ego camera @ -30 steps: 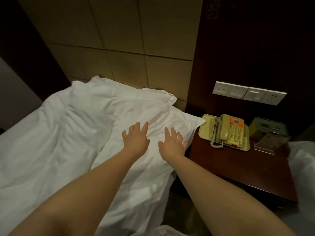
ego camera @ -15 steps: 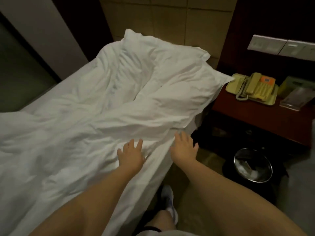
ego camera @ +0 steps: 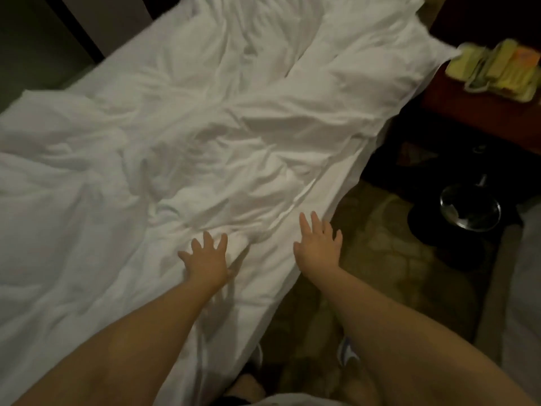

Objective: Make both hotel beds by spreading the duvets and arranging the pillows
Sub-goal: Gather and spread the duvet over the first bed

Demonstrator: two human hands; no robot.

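You are holding your left hand (ego camera: 206, 256) over the duvet (ego camera: 175, 127), which is running lengthwise away toward the pillow (ego camera: 366, 54), and your right hand (ego camera: 317, 244) at its side edge, both spread flat and empty.

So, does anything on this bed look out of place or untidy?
The duvet is badly rumpled, bunched in folds across the middle. The pillow at the head lies askew, one corner hanging over the edge toward the nightstand.
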